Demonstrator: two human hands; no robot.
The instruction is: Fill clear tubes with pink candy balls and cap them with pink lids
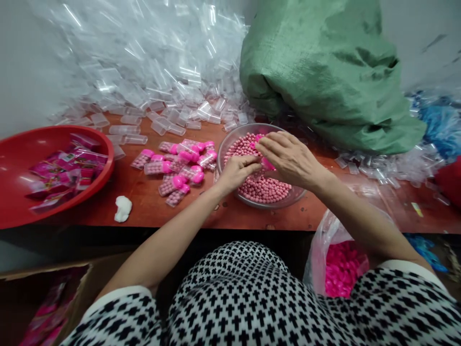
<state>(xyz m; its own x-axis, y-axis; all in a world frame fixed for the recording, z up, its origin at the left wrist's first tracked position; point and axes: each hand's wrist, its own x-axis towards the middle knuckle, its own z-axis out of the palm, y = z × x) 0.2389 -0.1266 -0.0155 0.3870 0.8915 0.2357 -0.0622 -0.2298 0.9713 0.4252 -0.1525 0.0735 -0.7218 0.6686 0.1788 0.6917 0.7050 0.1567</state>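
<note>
Nearest to us, a black-and-white cross-patterned garment [259, 298] fills the bottom of the head view, and both bare forearms reach from it over a reddish-brown surface [151, 206].

Our left hand [236, 172] is curled nearly shut, its fingertips pinched on a small item at the near left of a clear bowl [230, 142]; what exactly it grips we cannot tell, since the fingers cover it. Our right hand [290, 158] arches over the bowl, fingers bent and drawn together, pinching a bright pink cap [267, 164] that shows beneath the palm. The two hands meet, fingertips touching or almost so.

The bowl stands at the middle of the surface, filled with small round pale-pink candies [264, 188] heaped under both hands.

Just left of the bowl lies a loose cluster of filled tubes [178, 166], clear, packed with the same pink candies and closed with pink caps. Farther left, a red basin [21, 144] holds pink printed packets [68, 168]. A small white lump [123, 208] rests near the surface's front edge. Behind, a great drift of empty clear tubes [151, 81] piles against the wall, beside a green woven sack [324, 72]. At our right knee, a clear plastic bag [324, 235] holds loose pink caps [342, 269]. A cardboard box [77, 271] sits at lower left.
</note>
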